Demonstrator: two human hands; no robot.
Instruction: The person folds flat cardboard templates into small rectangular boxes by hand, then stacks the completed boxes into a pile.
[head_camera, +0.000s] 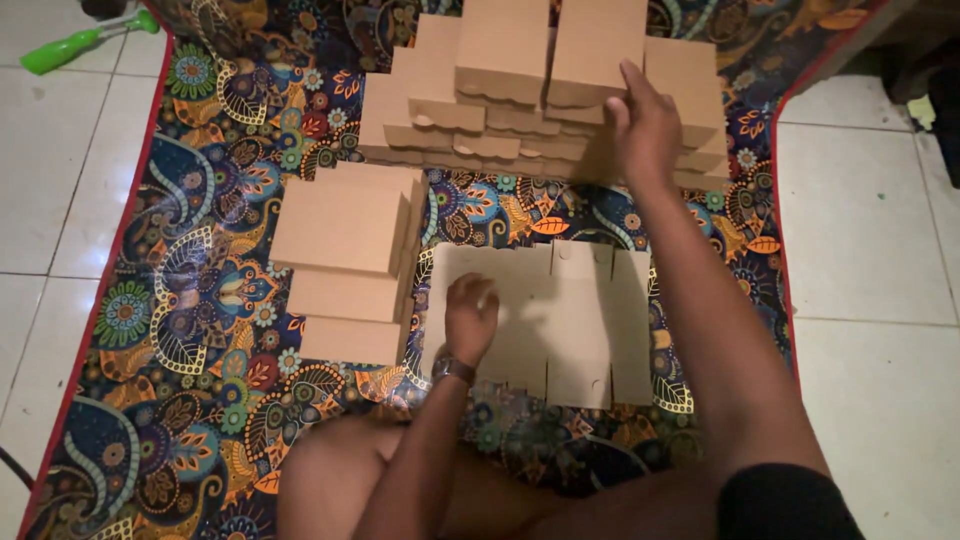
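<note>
**Inspector:** Since I was watching from the remote desk, I started with the biggest item. What lay under everything?

**Operator:** I logged a patterned mat, dark with orange and blue leaf shapes and a red border, spread over a white tiled floor.

**Inspector:** And on the mat?

**Operator:** At the far edge I noted a large stack of folded brown cardboard boxes, several rows deep. Nearer and to the left stood a smaller pile of folded boxes. Between that pile and the person's knees lay a flat unfolded cardboard blank, flaps spread on the mat.

**Inspector:** Hands?

**Operator:** The right hand reached out to the far stack, fingers spread flat against its front, gripping nothing. The left hand, wristwatch on the wrist, pressed down on the blank's left part with fingers curled; I could not tell whether it pinched anything.

**Inspector:** Anything smaller?

**Operator:** A green handle lay on the tiles at the top left.
</note>
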